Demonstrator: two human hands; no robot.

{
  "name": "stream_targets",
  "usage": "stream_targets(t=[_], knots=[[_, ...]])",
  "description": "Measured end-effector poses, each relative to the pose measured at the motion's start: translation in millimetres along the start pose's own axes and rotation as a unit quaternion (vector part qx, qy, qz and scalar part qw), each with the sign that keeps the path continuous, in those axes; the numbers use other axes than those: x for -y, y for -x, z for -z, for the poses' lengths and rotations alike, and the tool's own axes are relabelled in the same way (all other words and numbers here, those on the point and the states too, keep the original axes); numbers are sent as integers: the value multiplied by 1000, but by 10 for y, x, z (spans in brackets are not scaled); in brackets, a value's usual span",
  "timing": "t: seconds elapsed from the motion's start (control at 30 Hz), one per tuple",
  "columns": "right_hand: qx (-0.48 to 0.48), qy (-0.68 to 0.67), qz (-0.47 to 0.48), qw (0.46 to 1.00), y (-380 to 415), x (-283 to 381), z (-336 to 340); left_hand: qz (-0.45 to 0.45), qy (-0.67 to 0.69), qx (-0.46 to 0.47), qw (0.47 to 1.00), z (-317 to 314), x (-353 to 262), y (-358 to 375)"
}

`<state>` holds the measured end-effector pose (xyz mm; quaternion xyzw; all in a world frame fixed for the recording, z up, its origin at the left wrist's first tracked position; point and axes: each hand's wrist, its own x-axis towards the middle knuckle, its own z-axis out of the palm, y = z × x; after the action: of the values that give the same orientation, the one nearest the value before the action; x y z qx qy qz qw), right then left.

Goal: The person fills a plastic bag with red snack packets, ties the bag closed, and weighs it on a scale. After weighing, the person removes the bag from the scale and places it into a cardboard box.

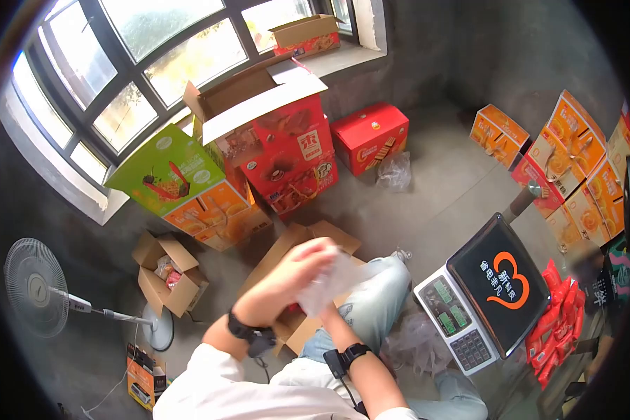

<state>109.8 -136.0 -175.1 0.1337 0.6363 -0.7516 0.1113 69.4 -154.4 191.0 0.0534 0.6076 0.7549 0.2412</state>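
Observation:
A clear plastic bag (327, 285) is held up over the lap, in front of an open cardboard box (276, 262) on the floor. My left hand (304, 266) is at the bag's upper left edge, its fingers closed on the plastic. Behind the bag, my right hand (324, 313) is mostly hidden, so its fingers cannot be made out. A little red shows just left of the bag, low down. To the right of the knees stands a digital scale (446, 304) with a black plate (469, 266).
Red packets (556, 322) lie right of the scale. Loose clear bags (420, 343) are by the legs. A white fan (38, 287) and a small open box (168, 273) stand left. Large cartons (287, 150) line the window; orange cartons (574, 150) are stacked right.

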Motion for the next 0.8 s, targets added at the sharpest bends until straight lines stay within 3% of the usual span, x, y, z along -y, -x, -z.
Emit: stream_targets(t=[0.03,0.1,0.17,0.2,0.3,0.43,0.5,0.57,0.63,0.67,0.73,0.77,0.8], knots=[[9,-16,13,1000,22,156,21,-29,-23,62,997,-196,11,-30],[13,-58,38,997,98,447,203,-3,-11,233,972,-715,-197,5],[5,-102,71,992,253,853,488,64,57,357,930,-1053,-177,-56],[-2,-122,92,988,350,1073,677,35,48,395,917,-1181,-126,-99],[-56,-176,161,969,723,1674,1336,-14,34,393,919,-1408,-159,-108],[-172,-231,267,920,1332,2247,2163,-28,114,467,876,-1662,-260,-211],[-244,-251,325,878,1653,2442,2514,-70,2,531,844,-1890,-393,-272],[-311,-252,379,835,1946,2603,2827,-280,-133,507,804,-2136,-406,-367],[-378,-230,414,795,2200,2723,3114,-381,-213,396,808,-2275,-342,-553],[-417,-210,424,776,2326,2793,3293,-404,-242,332,817,-2291,-260,-710],[-485,-159,428,746,2521,2762,3587,-360,-272,189,872,-2274,-61,-1068],[-523,-126,416,733,2552,2719,3678,-387,-282,121,869,-2235,92,-1297],[-571,-78,392,717,2543,2596,3814,-351,-316,72,879,-2146,295,-1509]])
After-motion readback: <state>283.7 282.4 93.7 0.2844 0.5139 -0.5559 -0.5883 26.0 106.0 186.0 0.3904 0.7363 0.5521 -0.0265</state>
